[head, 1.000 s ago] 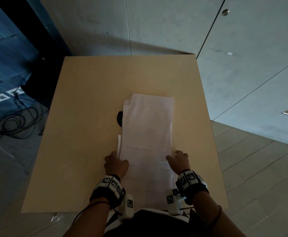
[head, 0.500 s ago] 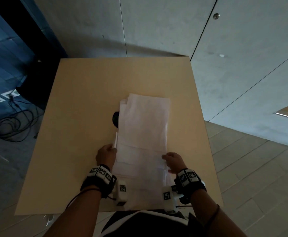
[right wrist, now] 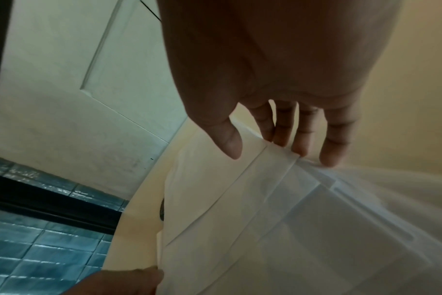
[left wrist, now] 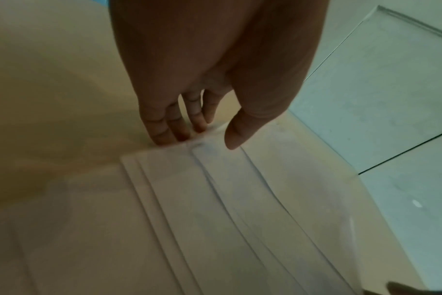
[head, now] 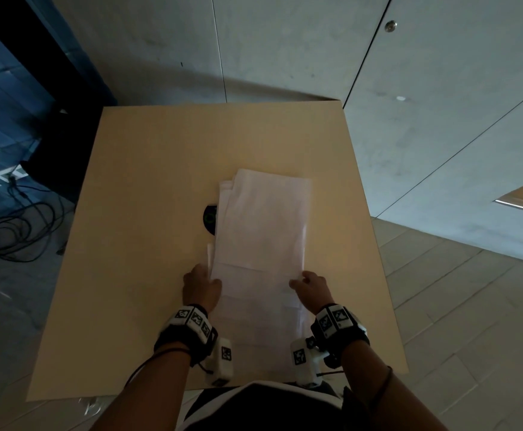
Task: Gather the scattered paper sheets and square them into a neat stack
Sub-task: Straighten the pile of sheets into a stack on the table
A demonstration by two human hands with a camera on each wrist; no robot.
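A loose pile of white paper sheets point(head: 263, 244) lies lengthwise down the middle of the beige table point(head: 135, 244), its edges staggered. My left hand point(head: 202, 286) is at the pile's left edge. In the left wrist view its straight fingers point(left wrist: 174, 135) touch the edge of the sheets point(left wrist: 215, 209), and the thumb hovers just above the top sheet. My right hand point(head: 308, 283) is at the right edge. Its fingertips point(right wrist: 300, 147) press against the side of the sheets point(right wrist: 240, 219), with the thumb over the top. Neither hand curls round the paper.
A black round object point(head: 209, 217) sits on the table, partly under the pile's left side. A concrete wall stands beyond the table's far edge. Cables point(head: 11, 231) lie on the floor at the left, next to a dark stand.
Both hands have shifted a little along the pile's sides and pressed inward. The sheets at the left edge have closed up slightly. The pile stays where it was.
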